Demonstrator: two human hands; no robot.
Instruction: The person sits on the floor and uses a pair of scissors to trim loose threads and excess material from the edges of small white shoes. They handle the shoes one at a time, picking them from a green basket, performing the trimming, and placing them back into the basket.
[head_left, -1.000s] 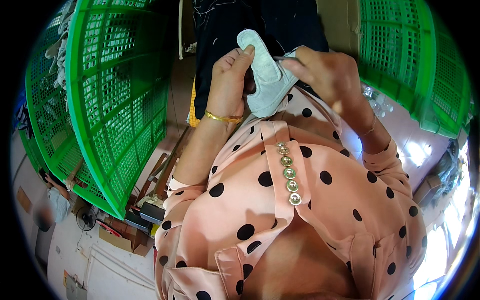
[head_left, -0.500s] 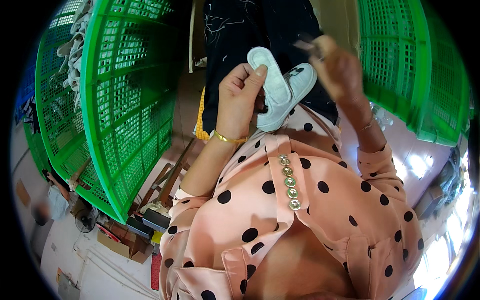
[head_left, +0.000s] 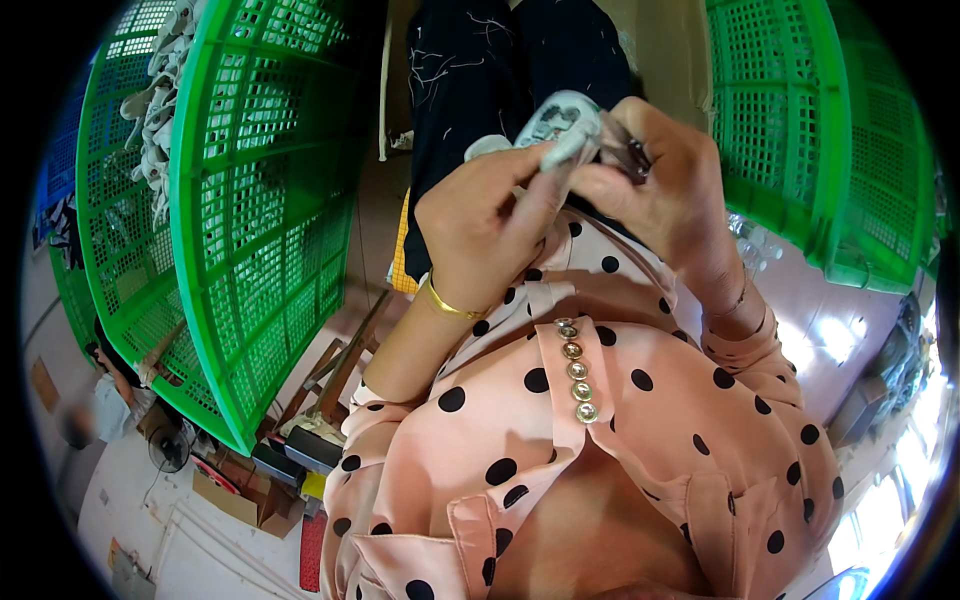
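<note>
A small white fabric shoe (head_left: 545, 122) is gripped between the thumb and fingers of my left hand (head_left: 480, 215), above my lap. Its toe end, with a dark pattern, points up and away from me. My right hand (head_left: 665, 190) is closed around small dark metal thread snips (head_left: 632, 155). The blades are close against the right side of the shoe. Motion blur and my fingers hide whether they touch it. Part of the shoe is covered by my left hand.
Tall green plastic crates (head_left: 270, 200) stand at my left, and more green crates (head_left: 775, 110) at my right. White shoe pieces (head_left: 160, 110) are piled in a left crate. Loose threads lie on my dark trousers (head_left: 460, 60). A fan (head_left: 168, 448) and a cardboard box (head_left: 245, 500) are at the lower left.
My right hand has come left and down with the snips to the shoe. My left hand has turned the shoe, so the patterned toe now faces up instead of the sole.
</note>
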